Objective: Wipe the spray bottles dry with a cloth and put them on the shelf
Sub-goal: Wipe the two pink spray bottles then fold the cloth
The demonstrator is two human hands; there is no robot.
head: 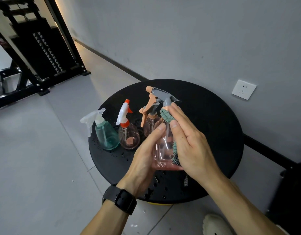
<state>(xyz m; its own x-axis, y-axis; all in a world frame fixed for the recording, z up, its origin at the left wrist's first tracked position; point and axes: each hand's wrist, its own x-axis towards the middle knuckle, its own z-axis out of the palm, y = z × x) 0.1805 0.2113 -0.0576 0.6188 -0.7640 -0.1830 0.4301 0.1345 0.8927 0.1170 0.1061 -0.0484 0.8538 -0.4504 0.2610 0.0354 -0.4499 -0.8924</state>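
Over a round black table (214, 126) I hold a clear pink spray bottle (164, 150) with a grey and peach trigger head. My left hand (144, 158) grips its body from the left. My right hand (188, 141) presses a green nubby cloth (165, 116) against the bottle's neck and right side. Three more bottles stand on the table behind: a teal one (106, 136) with a clear trigger, a round pink one (129, 136) with a white and orange trigger, and a pink one (150, 122) with a peach trigger, partly hidden by the held bottle.
Water drops lie on the table around the bottles and near its front edge. A black metal rack (42, 53) stands at the far left on the tiled floor. A grey wall with a white socket (243, 89) is right behind the table. A pale shoe (216, 224) shows below.
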